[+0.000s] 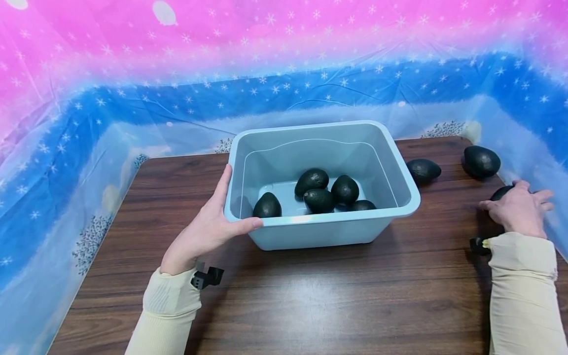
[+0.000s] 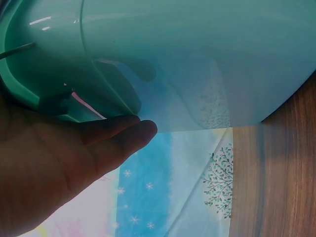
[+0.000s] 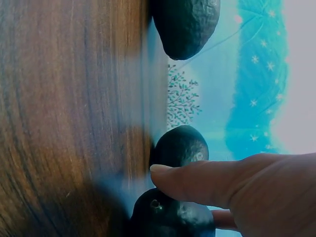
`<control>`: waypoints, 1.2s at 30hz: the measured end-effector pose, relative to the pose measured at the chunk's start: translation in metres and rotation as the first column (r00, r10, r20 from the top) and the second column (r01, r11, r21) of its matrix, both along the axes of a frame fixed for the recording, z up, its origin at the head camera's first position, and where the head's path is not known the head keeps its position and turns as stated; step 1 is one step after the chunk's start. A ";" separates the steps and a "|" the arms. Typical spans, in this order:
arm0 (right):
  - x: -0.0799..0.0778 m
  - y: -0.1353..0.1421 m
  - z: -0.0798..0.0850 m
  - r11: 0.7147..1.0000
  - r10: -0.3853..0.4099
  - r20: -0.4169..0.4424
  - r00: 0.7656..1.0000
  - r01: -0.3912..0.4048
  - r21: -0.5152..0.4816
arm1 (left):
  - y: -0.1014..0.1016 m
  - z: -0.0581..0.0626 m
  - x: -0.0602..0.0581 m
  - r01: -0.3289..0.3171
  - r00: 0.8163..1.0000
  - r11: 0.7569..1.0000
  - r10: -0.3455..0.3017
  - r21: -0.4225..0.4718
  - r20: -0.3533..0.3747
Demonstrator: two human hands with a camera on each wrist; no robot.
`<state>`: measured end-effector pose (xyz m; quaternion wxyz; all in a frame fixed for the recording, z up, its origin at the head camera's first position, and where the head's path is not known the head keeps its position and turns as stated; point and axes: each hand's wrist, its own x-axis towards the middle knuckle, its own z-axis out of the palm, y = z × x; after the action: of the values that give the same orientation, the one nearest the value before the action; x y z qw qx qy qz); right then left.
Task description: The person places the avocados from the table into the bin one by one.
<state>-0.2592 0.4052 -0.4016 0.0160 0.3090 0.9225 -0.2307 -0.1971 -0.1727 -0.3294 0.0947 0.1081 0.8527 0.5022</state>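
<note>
A light blue plastic bin (image 1: 310, 231) stands on the table with several dark avocados (image 1: 312, 182) inside. My left hand (image 1: 206, 229) rests at its front left corner, thumb along the front rim. In the left wrist view, the straight fingers (image 2: 123, 140) lie against the bin's outer side. At the right, my right hand (image 1: 519, 209) is over an avocado (image 1: 500, 193) with its fingers spread, partly hiding it. The right wrist view shows the thumb (image 3: 192, 181) alongside that avocado (image 3: 170, 215), overlapping another avocado (image 3: 180, 145) behind.
Two more avocados lie right of the bin, one beside its wall (image 1: 423, 171) and one near the table's far right corner (image 1: 481, 161). A snowflake-patterned cloth (image 1: 275, 88) hangs around the brown wooden table (image 1: 355, 296).
</note>
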 end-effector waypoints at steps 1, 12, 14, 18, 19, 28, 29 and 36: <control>0.000 0.000 0.000 1.000 0.000 -0.012 1.000 0.000 -0.001 | 0.000 0.000 0.000 0.001 1.000 1.000 -0.001 0.006 -0.001; 0.002 0.000 0.000 1.000 -0.009 -0.050 0.999 0.008 -0.016 | 0.000 0.000 0.002 -0.009 1.000 1.000 0.010 -0.028 0.002; 0.003 0.000 0.001 1.000 -0.013 -0.048 0.999 0.012 -0.021 | 0.000 0.000 0.002 -0.010 1.000 0.999 0.010 -0.030 0.002; 0.003 -0.001 0.002 1.000 -0.016 -0.046 0.999 0.015 -0.025 | 0.000 0.000 0.002 -0.007 1.000 1.000 0.007 -0.025 0.000; 0.003 -0.001 0.002 1.000 -0.015 -0.045 0.999 0.014 -0.025 | 0.000 0.000 0.002 -0.008 1.000 1.000 0.008 -0.027 0.000; 0.003 -0.003 0.005 1.000 -0.002 -0.084 0.996 0.000 -0.029 | 0.000 0.000 0.002 -0.012 1.000 1.000 0.012 -0.027 0.003; 0.003 -0.003 0.006 1.000 -0.002 -0.091 0.996 0.000 -0.029 | 0.000 0.000 0.002 -0.012 1.000 1.000 0.013 -0.027 0.004; 0.006 -0.012 0.020 0.999 0.034 -0.169 0.985 -0.034 -0.001 | 0.000 0.000 0.002 -0.007 1.000 1.000 0.008 -0.028 0.003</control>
<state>-0.2536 0.3933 -0.3818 -0.0579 0.2725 0.9252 -0.2575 -0.1955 -0.1724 -0.3294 0.0956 0.1028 0.8601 0.4905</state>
